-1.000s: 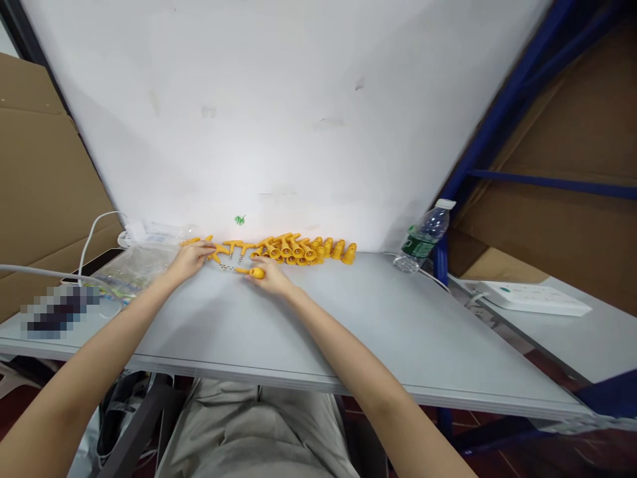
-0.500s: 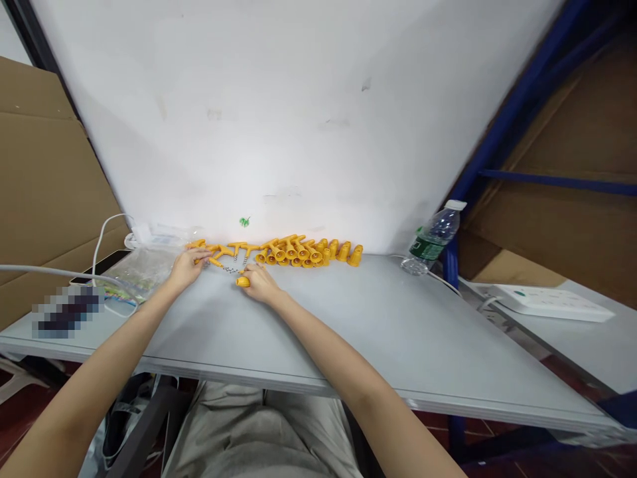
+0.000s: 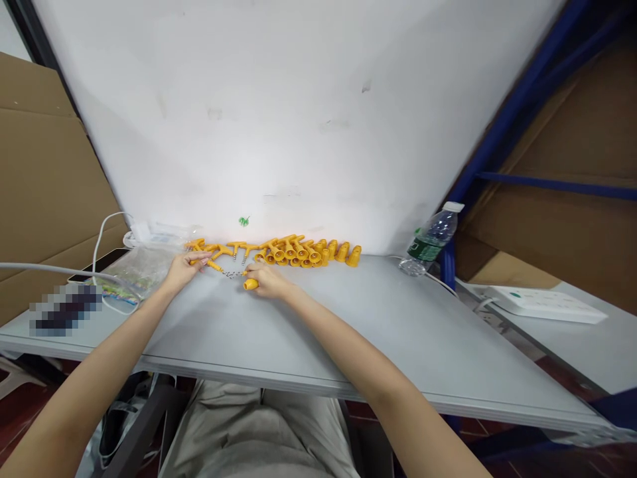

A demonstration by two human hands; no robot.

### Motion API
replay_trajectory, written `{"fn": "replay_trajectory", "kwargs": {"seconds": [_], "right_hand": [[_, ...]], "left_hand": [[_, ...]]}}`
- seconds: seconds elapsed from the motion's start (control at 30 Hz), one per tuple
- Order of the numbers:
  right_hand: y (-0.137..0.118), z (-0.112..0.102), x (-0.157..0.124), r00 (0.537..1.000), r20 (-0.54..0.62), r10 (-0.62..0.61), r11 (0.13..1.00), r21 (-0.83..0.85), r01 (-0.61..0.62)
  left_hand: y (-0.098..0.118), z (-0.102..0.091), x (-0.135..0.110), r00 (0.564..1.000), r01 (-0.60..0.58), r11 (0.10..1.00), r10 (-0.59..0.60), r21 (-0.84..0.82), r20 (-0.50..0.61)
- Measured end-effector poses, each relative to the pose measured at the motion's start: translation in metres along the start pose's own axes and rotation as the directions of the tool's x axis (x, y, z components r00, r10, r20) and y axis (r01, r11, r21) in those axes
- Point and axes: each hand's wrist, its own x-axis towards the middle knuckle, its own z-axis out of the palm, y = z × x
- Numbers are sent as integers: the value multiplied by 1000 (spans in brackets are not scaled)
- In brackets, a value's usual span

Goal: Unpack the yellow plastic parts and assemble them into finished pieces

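My left hand [image 3: 185, 271], fingers pinched, holds a yellow T-handled corkscrew [image 3: 213, 265] low over the table. Its metal spiral [image 3: 231, 274] points right, toward my other hand. Closed around a yellow hollow cap [image 3: 251, 284] is my right hand [image 3: 269, 280]; the cap sticks out below the fingers. A small yellow tip shows by the right fingertips at the spiral's end; whether they touch it I cannot tell. Behind the hands lie several loose corkscrews [image 3: 239, 245]. Just right of them, a stacked group of yellow bell-shaped caps [image 3: 291, 253] lies with open ends facing me.
Several more caps [image 3: 354, 255] stand along the white wall panel [image 3: 318, 133]. A plastic bag [image 3: 149, 265], a phone [image 3: 107, 260] and a white cable lie at left. A water bottle [image 3: 430, 242] stands at right, near a power strip [image 3: 547, 304].
My right hand has shifted slightly to the right with the cap, and the spiral between the hands shows more. My left hand has hardly moved.
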Motion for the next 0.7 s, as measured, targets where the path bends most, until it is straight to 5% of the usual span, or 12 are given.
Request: {"fn": "replay_trajectory", "kwargs": {"seconds": [0.23, 0.4, 0.57, 0.7], "right_hand": [[7, 1, 1, 994, 4, -105, 992, -71, 105], [-1, 10, 22, 993, 43, 107, 992, -75, -103], [-17, 24, 61, 965, 83, 249, 968, -58, -245], [-26, 28, 79, 947, -46, 319, 946, 81, -315]], "left_hand": [[3, 1, -1, 995, 100, 976, -95, -194, 39], [8, -1, 4, 984, 29, 912, -98, -409, -149], [17, 0, 7, 928, 39, 789, -255, -613, -270], [23, 6, 6, 886, 58, 728, -353, -683, -301]]}}
